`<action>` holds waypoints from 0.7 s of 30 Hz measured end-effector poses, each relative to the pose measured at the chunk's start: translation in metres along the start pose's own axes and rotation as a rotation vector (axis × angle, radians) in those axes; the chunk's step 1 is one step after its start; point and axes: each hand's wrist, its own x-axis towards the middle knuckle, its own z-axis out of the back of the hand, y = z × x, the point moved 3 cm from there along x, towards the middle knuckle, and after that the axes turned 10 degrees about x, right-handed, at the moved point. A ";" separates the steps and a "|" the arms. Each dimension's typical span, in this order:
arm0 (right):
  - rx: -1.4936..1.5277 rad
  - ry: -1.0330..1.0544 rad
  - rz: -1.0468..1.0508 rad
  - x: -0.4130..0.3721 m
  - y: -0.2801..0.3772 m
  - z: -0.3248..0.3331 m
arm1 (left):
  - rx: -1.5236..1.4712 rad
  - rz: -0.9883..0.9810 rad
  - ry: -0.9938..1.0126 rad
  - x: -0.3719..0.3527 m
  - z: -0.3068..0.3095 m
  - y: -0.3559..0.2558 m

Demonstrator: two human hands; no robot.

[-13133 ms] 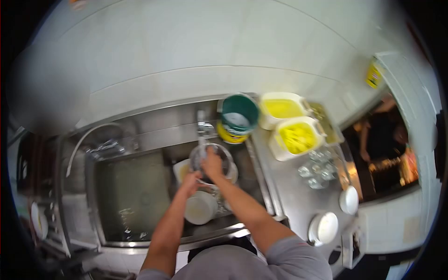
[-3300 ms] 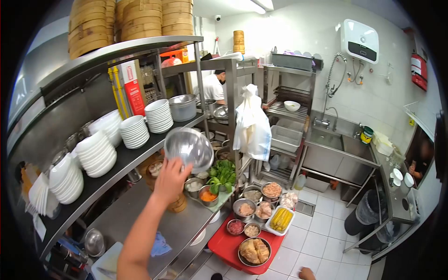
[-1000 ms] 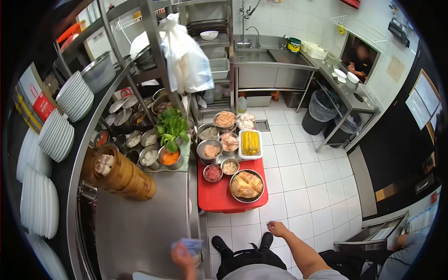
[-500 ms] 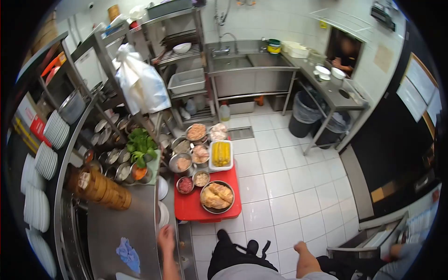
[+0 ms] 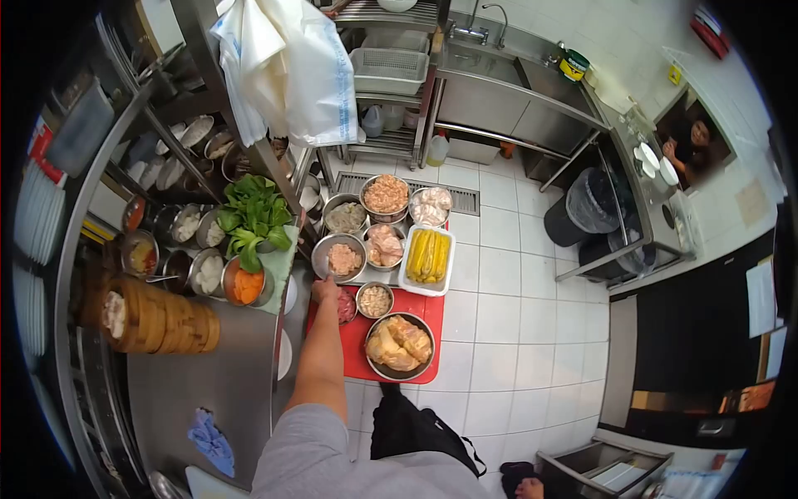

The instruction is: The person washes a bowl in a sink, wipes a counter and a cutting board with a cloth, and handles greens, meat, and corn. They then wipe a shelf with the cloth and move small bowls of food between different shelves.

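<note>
My left hand (image 5: pixel 325 290) reaches forward, its fingers closed at the near rim of a metal bowl (image 5: pixel 319 257) of pale pink meat. My forearm partly hides a smaller bowl of red meat (image 5: pixel 346 306) just below. Beside that stands a small bowl of pale chopped pieces (image 5: pixel 374 301). Nearer me, a round metal bowl of large yellowish chicken pieces (image 5: pixel 400 343) rests on a red board (image 5: pixel 357 366). At the bottom edge, my right hand (image 5: pixel 529 489) shows only in part, against something black, its fingers mostly cut off.
A white tub of yellow corn (image 5: pixel 428 255) and several meat bowls stand farther back. On the left steel counter (image 5: pixel 241 366) are bamboo steamers (image 5: pixel 170 322), leafy greens (image 5: pixel 253 212) and a blue cloth (image 5: pixel 211 441). A person (image 5: pixel 694 145) shows in the wall opening.
My left hand has gone forward from beside the counter to the metal bowl of pink meat. The view has moved closer to the bowls and turned. My right hand sits lower in view.
</note>
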 end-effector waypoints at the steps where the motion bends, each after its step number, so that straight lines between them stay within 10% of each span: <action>1: -0.131 -0.001 -0.066 0.004 -0.005 0.009 | 0.001 -0.014 -0.088 -0.001 -0.001 -0.011; 7: -0.283 -0.041 -0.085 0.012 0.098 -0.017 | -0.245 -0.101 -0.055 -0.026 0.002 -0.039; 11: -0.650 -0.127 0.880 0.005 0.318 -0.132 | -0.416 -0.078 0.122 -0.100 0.016 -0.056; 15: -0.426 0.246 1.359 -0.107 0.536 -0.294 | -0.559 -0.134 0.412 -0.186 -0.008 -0.080; 21: -0.604 0.584 1.749 -0.144 0.665 -0.403 | -0.500 -0.141 0.558 -0.311 -0.076 -0.122</action>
